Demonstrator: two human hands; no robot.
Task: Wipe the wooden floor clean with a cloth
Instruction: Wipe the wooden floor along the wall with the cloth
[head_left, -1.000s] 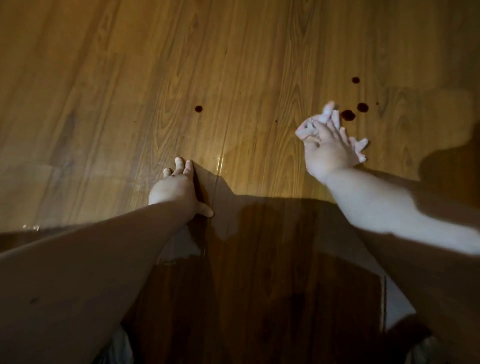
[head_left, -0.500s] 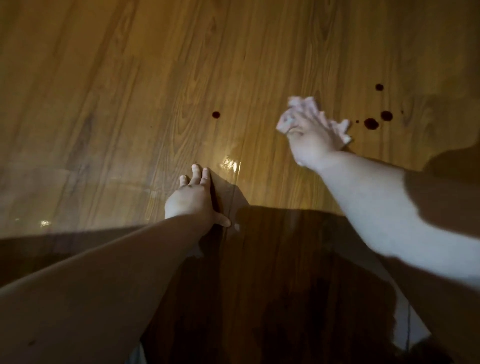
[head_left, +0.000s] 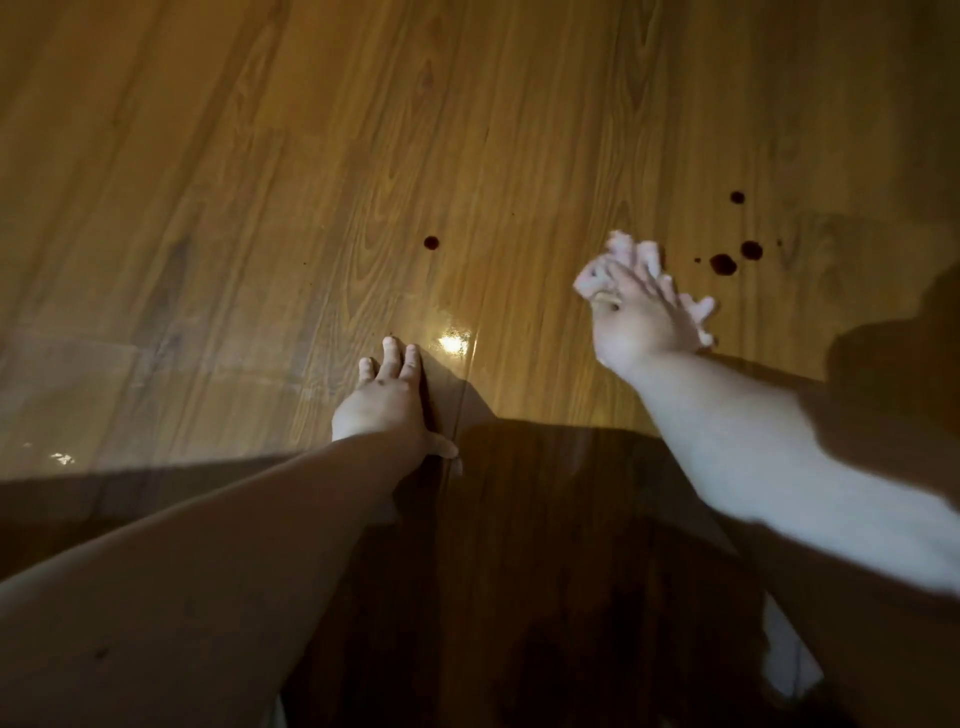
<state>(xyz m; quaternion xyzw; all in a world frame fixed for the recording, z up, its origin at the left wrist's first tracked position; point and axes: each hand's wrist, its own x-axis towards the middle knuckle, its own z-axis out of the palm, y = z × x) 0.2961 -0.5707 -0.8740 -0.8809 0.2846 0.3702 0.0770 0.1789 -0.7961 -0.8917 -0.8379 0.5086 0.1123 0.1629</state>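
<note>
While left hand (head_left: 384, 402) lies flat, open on floor (head_left: 260, 208) | right hand (head_left: 641, 317) fingers clutch cloth (head_left: 613, 260) beside stains (head_left: 723, 264)

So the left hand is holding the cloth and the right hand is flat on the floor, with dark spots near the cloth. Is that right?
Not quite: the hands are swapped. In the head view the right hand holds the cloth, and the left hand is flat on the floor. The dark spots do lie near the cloth.
</note>
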